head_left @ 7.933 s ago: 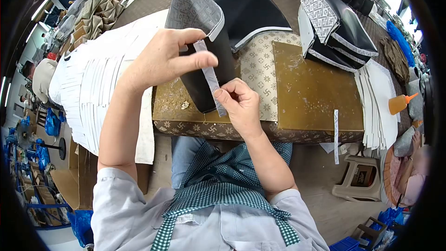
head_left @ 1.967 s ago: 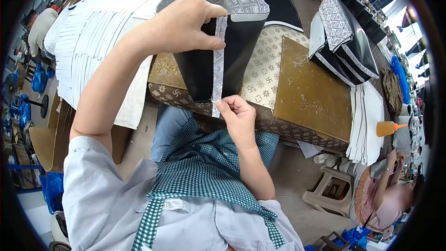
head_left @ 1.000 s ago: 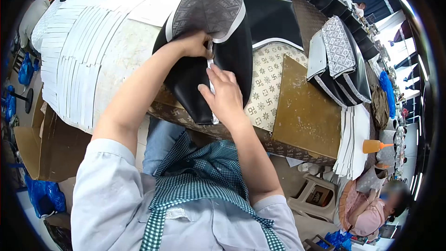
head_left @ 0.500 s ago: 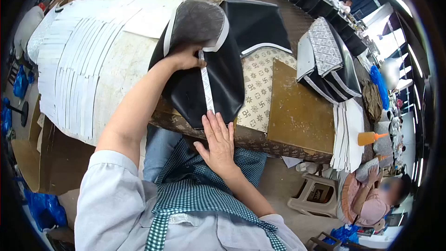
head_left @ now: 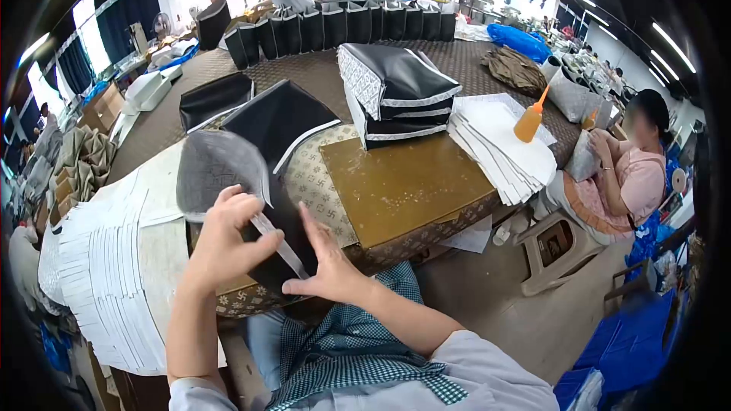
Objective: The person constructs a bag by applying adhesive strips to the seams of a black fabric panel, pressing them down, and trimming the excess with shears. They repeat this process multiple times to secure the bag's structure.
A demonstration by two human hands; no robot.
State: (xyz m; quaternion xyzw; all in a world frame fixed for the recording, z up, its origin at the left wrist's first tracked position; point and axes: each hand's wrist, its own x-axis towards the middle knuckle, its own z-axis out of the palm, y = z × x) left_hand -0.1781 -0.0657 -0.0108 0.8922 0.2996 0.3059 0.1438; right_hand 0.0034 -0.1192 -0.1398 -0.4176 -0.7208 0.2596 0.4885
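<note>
Strip [head_left: 279, 247] runs diagonally along black panel [head_left: 293, 217], upper end pinched under left hand [head_left: 228, 240], lower end beneath flat, open right hand [head_left: 329, 270], nearer its free end.

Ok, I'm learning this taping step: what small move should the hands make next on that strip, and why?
Probably slide the right hand along the pale strip toward its lower end, pressing it flat. The left hand pins the strip's upper part on the black piece, and the right hand's fingers lie spread beside the strip, so the lower end looks not yet pressed.
</note>
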